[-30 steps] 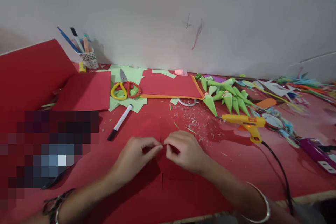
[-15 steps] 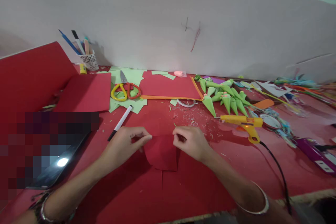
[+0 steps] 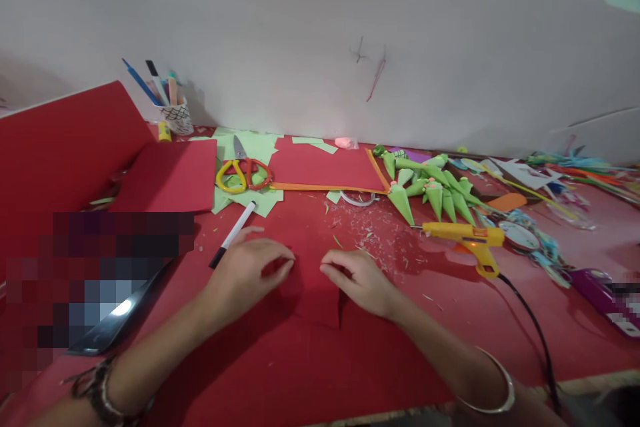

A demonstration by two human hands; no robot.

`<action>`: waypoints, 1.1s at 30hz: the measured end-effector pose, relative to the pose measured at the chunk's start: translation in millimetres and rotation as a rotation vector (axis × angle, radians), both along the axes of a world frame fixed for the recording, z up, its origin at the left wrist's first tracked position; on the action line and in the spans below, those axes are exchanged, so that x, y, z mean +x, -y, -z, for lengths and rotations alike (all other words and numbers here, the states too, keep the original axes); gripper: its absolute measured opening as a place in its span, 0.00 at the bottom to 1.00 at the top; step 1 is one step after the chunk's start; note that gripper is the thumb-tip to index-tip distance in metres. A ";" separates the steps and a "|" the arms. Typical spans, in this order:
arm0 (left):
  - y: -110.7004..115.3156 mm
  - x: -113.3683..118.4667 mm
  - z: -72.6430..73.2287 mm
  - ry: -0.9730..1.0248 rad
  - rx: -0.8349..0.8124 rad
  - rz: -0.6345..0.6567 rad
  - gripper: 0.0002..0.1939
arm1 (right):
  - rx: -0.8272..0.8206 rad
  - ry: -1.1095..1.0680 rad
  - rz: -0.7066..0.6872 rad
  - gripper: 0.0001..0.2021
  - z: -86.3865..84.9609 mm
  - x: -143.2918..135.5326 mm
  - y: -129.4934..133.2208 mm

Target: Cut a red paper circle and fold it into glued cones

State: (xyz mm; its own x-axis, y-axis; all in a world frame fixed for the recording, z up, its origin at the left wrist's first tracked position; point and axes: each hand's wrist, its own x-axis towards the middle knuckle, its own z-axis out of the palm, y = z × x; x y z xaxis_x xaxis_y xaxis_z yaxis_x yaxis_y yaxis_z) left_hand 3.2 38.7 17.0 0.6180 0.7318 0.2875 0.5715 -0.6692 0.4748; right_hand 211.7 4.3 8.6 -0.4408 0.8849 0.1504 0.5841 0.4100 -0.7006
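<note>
A piece of red paper (image 3: 316,290) hangs between my two hands, low over the red tabletop; its edges are hard to tell from the table. My left hand (image 3: 255,270) pinches its upper left edge between thumb and fingers. On the upper right edge, my right hand (image 3: 357,277) holds it in a similar pinch. A black-capped white marker (image 3: 234,233) lies just beyond my left hand. Small paper scraps (image 3: 370,233) are scattered beyond my right hand.
Yellow and orange scissors (image 3: 244,173) rest on green paper. Green paper cones (image 3: 435,197) are piled back right, near a yellow glue gun (image 3: 463,235) with a black cord. A pen cup (image 3: 176,117) stands back left; a dark device (image 3: 117,320) lies left.
My hands have come slightly closer together, and the red paper between them has changed its angle, its lower edge now less distinct. The whole view has shifted slightly.
</note>
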 end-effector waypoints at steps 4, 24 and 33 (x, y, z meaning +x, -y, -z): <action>13.7 13.2 0.8 -0.093 0.342 0.123 0.10 | -0.030 -0.001 -0.069 0.11 -0.2 -7.5 4.1; -14.4 -14.7 -8.0 -0.087 -0.106 -0.344 0.12 | -0.135 -0.248 0.131 0.13 -4.7 7.9 -4.1; 10.2 8.6 3.2 -0.012 -0.363 0.116 0.21 | 0.090 -0.082 0.012 0.06 -4.9 1.0 0.8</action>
State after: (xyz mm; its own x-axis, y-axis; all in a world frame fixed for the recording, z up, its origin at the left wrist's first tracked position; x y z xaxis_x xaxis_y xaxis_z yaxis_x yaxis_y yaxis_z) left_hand 11.7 28.5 13.8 0.7042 0.7099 0.0149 0.5091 -0.5194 0.6863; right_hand 212.7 3.5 13.5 -0.4134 0.8711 0.2651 0.5312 0.4672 -0.7068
